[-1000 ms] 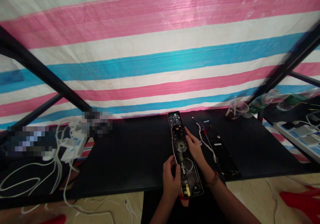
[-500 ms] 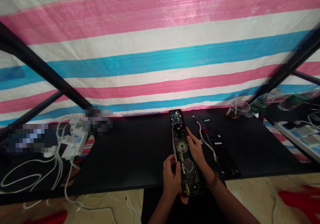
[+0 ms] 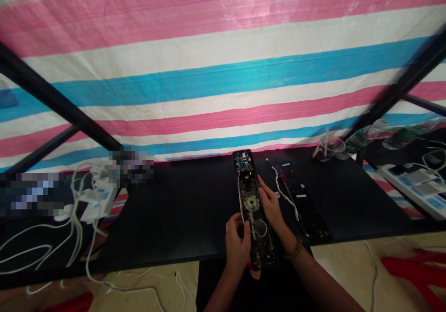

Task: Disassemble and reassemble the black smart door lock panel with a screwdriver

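A long black electronic device with its casing off is tilted over the table's front edge. A blue circuit board fills its far end, and a round part and loose wires show inside. My right hand grips its right side, thumb on the edge. At the left side, my left hand is closed, thumb and index finger at the thin white wire running along that edge; its fingertips are partly hidden. Right of the device lie a screwdriver, a white cable and a long black panel.
A plastic cup with a straw stands at the table's back right, beside clear plastic packaging. White cables and power adapters crowd the left. A white power strip lies far right. Black frame bars slant on both sides before a striped sheet.
The view has shifted slightly, so everything sits a little further left and up. Both hands keep their places on the device, with hardly any finger movement.
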`<control>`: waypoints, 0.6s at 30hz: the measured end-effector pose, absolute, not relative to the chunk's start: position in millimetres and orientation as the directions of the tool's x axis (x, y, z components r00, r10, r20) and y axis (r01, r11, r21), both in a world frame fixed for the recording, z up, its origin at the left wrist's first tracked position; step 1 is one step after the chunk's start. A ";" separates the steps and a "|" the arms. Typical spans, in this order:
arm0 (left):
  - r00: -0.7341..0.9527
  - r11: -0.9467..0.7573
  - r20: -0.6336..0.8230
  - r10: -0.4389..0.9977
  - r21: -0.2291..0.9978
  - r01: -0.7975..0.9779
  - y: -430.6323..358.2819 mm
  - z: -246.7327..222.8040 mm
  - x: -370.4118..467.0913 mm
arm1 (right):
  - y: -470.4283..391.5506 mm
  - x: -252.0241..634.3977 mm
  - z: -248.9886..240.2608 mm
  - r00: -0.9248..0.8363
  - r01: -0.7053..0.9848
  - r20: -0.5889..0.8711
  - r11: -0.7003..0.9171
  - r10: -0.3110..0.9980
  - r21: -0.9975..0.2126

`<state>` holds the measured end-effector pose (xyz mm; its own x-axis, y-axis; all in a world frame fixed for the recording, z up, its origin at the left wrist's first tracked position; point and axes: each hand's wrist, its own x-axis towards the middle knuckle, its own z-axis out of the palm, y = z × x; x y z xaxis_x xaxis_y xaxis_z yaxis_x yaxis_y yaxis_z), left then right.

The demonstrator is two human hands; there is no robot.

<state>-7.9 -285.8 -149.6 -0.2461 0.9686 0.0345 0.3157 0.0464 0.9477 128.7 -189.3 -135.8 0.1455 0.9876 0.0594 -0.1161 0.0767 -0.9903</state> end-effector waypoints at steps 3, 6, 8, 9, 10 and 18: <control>-0.242 0.016 0.064 0.968 0.948 0.318 -286.4 -152.4 -9.6 | -187.3 127.6 -132.6 0.148 -0.119 0.059 0.077 0.987 -0.990; -0.249 -0.002 0.085 0.965 0.949 0.317 -286.2 -155.5 -11.7 | -183.7 126.4 -128.7 0.155 -0.132 0.052 0.073 0.987 -0.989; -0.243 0.003 0.077 0.967 0.949 0.314 -285.6 -156.5 -13.0 | -180.1 125.8 -126.9 0.165 -0.127 0.051 0.072 0.985 -0.989; -0.239 0.007 0.072 0.968 0.950 0.311 -285.2 -156.3 -13.6 | -178.0 125.6 -126.4 0.170 -0.122 0.048 0.069 0.984 -0.990; -0.238 0.008 0.068 0.969 0.952 0.307 -284.8 -155.5 -14.1 | -175.5 125.5 -126.1 0.172 -0.117 0.041 0.062 0.984 -0.991; -0.203 -0.012 0.072 0.977 0.959 0.284 -283.9 -146.3 -17.0 | -157.0 126.4 -126.1 0.182 -0.021 -0.002 0.002 0.983 -1.000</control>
<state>-17.0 -283.9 -146.3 -0.2030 0.9765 0.0720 0.2844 -0.0116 0.9586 126.4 -157.0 -126.1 0.1821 0.9833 -0.0018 -0.0207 0.0020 -0.9998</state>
